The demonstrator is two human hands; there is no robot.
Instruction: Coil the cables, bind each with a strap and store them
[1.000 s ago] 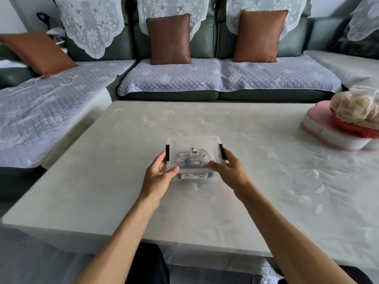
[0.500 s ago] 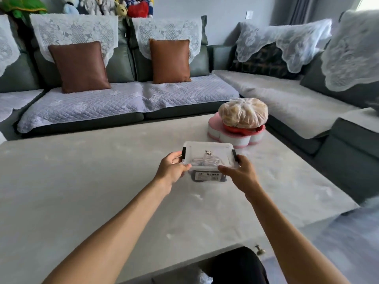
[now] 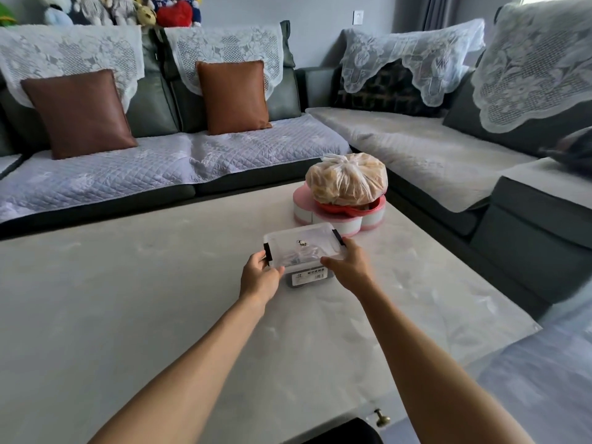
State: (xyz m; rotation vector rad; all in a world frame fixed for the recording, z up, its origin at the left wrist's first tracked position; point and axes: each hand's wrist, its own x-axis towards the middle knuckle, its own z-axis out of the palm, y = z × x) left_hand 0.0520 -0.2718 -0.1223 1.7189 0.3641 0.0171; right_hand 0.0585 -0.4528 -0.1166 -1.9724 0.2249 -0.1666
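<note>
A small clear plastic storage box (image 3: 304,248) with a closed lid and black side clips sits on the pale table (image 3: 128,299), toward its right side. Coiled cables show faintly through the lid. My left hand (image 3: 259,277) grips the box's left end at the clip. My right hand (image 3: 347,267) grips its right front corner, thumb on the lid. A label shows on the box's front wall.
Just behind the box stands a pink and white flower-shaped tray (image 3: 339,219) carrying a tied plastic bag of snacks (image 3: 347,179). A grey sofa (image 3: 192,161) with brown cushions (image 3: 80,113) wraps the table's far and right sides. A drawer knob (image 3: 382,418) pokes out below the near edge.
Both hands have carried the box from the table's middle to the right, close to the pink tray. My view has swung right with it.
</note>
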